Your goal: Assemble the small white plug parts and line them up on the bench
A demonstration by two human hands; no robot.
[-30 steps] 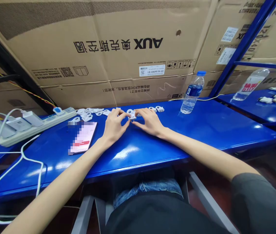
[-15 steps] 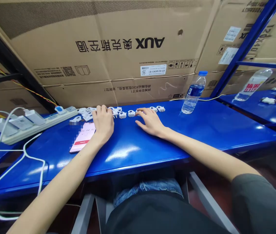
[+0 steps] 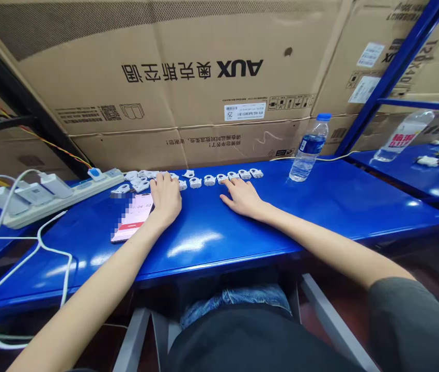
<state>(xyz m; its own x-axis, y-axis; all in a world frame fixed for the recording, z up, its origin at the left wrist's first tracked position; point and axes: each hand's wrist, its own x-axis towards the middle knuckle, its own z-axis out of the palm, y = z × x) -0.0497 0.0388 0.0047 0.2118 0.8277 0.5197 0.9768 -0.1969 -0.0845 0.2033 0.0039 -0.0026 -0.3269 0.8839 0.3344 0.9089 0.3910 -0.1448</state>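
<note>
- Left hand (image 3: 165,200), half-curled, fingertips down at the end of the white plastic clips (image 3: 209,180); any grip cannot be told.
- Right hand (image 3: 242,199), open, flat and empty, just short of the clips.
- Six clips lined up between the hands' fingertips and the far right of the row, on a glossy blue metal workbench (image 3: 219,243); more, uncounted, lie heaped at left.
- One smartphone (image 3: 132,219), pixelated, beside the left hand.
- One clear water bottle (image 3: 308,155), blue-capped.
- One brown cardboard carton (image 3: 238,67) printed "AUX".
</note>
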